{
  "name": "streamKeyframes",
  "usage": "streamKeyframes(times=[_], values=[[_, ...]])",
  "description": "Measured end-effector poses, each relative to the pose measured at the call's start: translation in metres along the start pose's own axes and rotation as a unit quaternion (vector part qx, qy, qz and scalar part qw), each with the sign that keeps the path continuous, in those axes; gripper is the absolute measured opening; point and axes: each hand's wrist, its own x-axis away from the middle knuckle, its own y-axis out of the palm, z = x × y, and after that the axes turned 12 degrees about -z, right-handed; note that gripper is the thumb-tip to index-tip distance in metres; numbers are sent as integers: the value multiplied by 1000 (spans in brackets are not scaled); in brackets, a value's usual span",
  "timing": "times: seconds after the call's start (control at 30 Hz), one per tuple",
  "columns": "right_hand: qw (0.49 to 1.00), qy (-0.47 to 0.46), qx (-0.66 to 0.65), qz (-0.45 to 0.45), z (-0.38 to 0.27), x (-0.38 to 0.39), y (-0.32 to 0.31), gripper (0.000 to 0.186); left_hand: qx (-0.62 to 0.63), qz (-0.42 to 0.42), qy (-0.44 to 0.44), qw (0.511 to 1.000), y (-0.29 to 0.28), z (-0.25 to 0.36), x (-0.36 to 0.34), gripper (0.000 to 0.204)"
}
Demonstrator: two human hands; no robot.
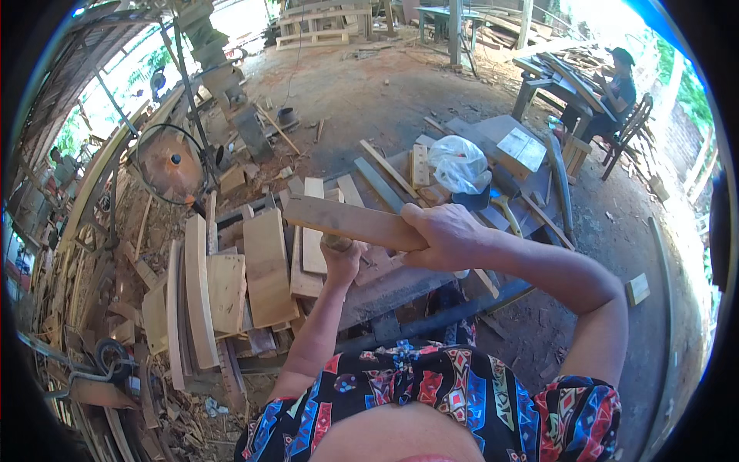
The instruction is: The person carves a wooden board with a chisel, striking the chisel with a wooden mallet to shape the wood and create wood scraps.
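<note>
My right hand (pixel 446 235) is closed round one end of a plain wooden board (pixel 346 221), which it holds up in front of me, pointing left. Below the board's middle, my left hand (pixel 344 262) is closed on a short wooden handle (pixel 336 242) with a rounded end. Whatever the handle belongs to is hidden behind the board and the hand. Under both hands lies a cluttered low bench (pixel 385 289) bearing cut wood. Broad flat planks (pixel 268 266) and curved wooden pieces (pixel 200 289) lean together to the left of my left hand.
A clear plastic bag (pixel 459 165), a pale box (pixel 521 152) and a yellow-handled tool (pixel 508 214) lie beyond my right hand. At the left stands a band-saw wheel (pixel 171 160). A person (pixel 618 88) sits at a wood-laden table (pixel 566 88) far right. Offcuts litter the dirt floor.
</note>
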Motion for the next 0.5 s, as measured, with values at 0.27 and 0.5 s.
streamKeyframes(times=[0.27, 0.5], values=[[935, 38, -234, 265, 32, 17, 42, 47, -72, -28, 28, 997, -5, 6, -1, 20], [954, 250, -119, 116, 98, 7, 154, 54, -89, -31, 15, 995, 3, 11, 7, 21]])
